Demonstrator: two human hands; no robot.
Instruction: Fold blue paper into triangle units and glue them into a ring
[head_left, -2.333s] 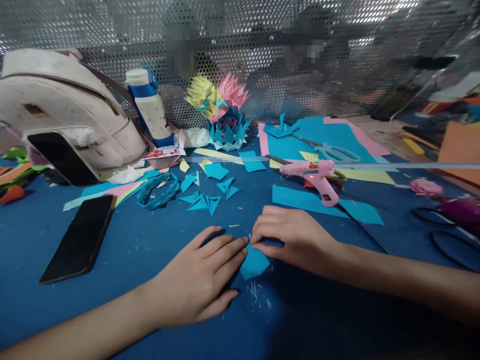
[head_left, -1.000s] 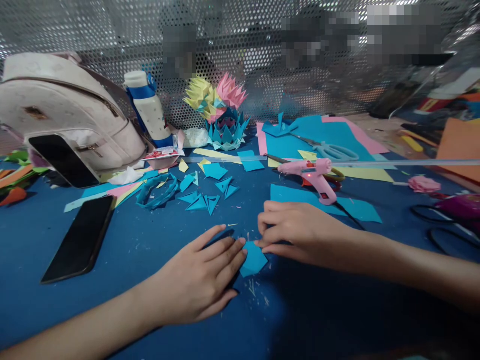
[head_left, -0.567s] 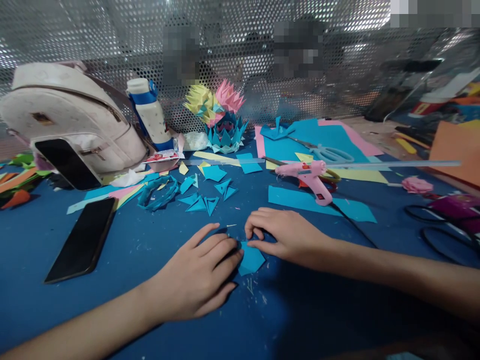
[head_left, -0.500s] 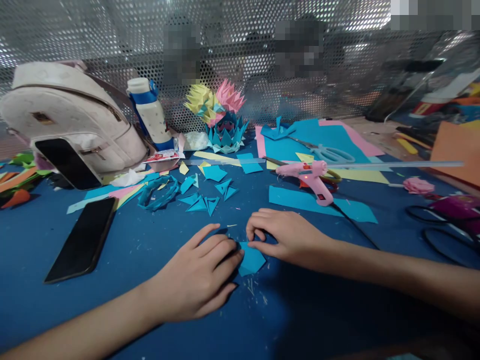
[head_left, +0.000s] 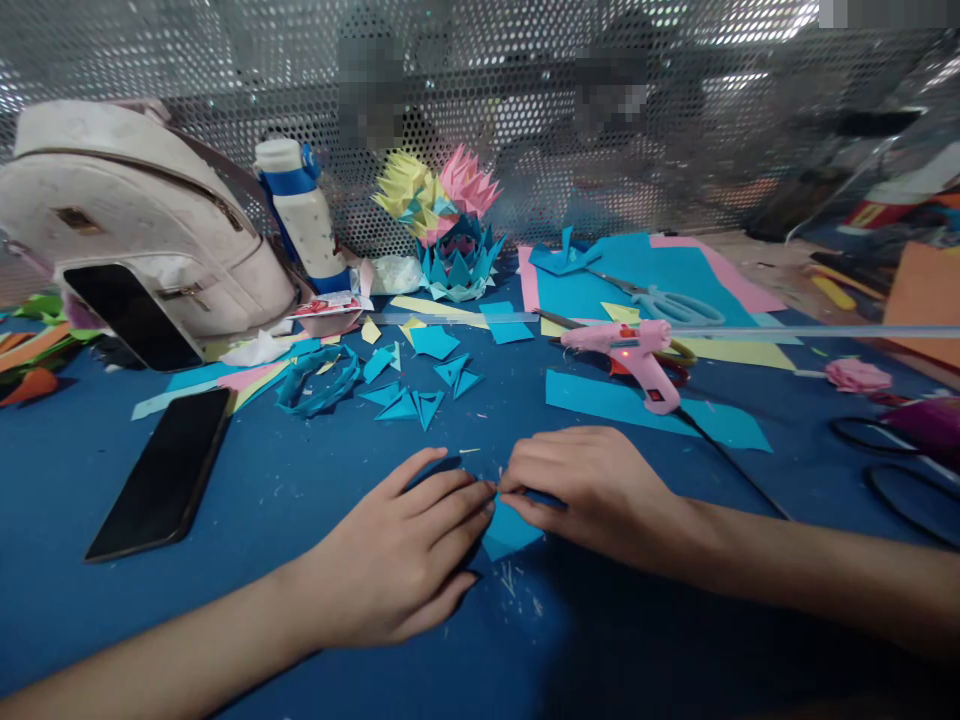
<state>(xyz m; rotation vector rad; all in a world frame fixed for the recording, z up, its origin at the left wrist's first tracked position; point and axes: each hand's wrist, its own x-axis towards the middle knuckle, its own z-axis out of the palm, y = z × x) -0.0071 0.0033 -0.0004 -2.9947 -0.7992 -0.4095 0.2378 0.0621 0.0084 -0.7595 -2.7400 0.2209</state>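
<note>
The fingertips of the right hand (head_left: 589, 490) meet those of the left hand (head_left: 412, 555) at the upper edge of a small piece of blue paper (head_left: 516, 538); the left fingers lie extended and a little spread, the thumb apart, their tips on the paper's left side; the right fingers are curled, thumb and forefinger drawn almost together, though whether the paper is pinched between them I cannot tell; the paper lies flat on the blue table (head_left: 300, 500) just below the fingertips.

Just beyond the fingers, slightly left, sit folded blue pieces (head_left: 401, 405), with a crumpled blue loop (head_left: 315, 385) farther left; beyond the right knuckles lies a blue strip (head_left: 589, 393), a pink glue gun (head_left: 630, 350) near its far edge; well left of the left fingers a dark phone (head_left: 165, 470) lies flat; farthest out, straight ahead of the fingertips, stand yellow, pink and blue paper flowers (head_left: 459, 268), with light-blue scissors (head_left: 679, 305) to their right and a white bottle (head_left: 307, 220) to their left.
</note>
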